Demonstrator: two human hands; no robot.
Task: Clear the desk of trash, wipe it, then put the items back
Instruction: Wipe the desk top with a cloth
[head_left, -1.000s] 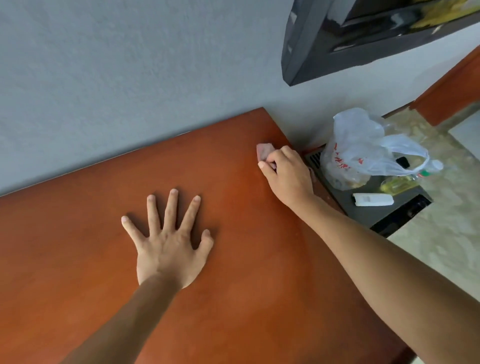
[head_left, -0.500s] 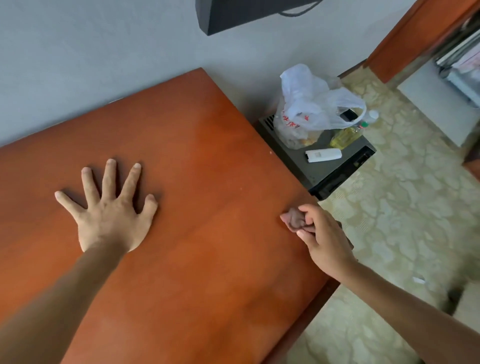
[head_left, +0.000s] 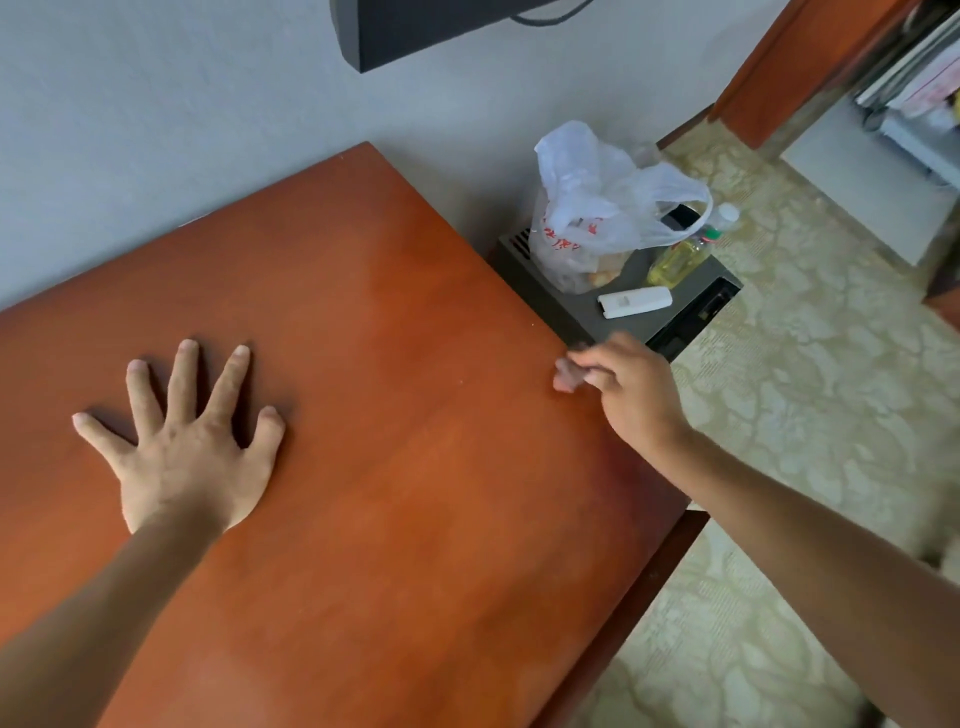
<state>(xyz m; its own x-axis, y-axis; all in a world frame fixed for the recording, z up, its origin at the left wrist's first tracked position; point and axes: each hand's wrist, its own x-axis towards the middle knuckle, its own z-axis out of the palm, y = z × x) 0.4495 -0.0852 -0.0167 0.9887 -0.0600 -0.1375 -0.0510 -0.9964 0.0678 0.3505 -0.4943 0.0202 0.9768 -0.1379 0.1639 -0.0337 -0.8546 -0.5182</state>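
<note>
Reddish-brown wood fills most of the view: it is my worktop (head_left: 415, 441), pushed against a grey wall. My right grip (head_left: 618, 387) pinches a small pink cloth (head_left: 566, 375) at the worktop's right edge, and the cloth touches the wood there. My left grip (head_left: 192, 441) lies flat on the left part of the worktop, fingers spread wide, holding nothing. Just past the right edge stands a low dark box (head_left: 587, 306). On it sit a white plastic bag (head_left: 587, 208), a bottle of yellow liquid (head_left: 680, 257) and a white remote (head_left: 635, 301). A patterned cream floor (head_left: 805, 389) lies beyond. A dark screen (head_left: 415, 31) hangs on the wall.
</note>
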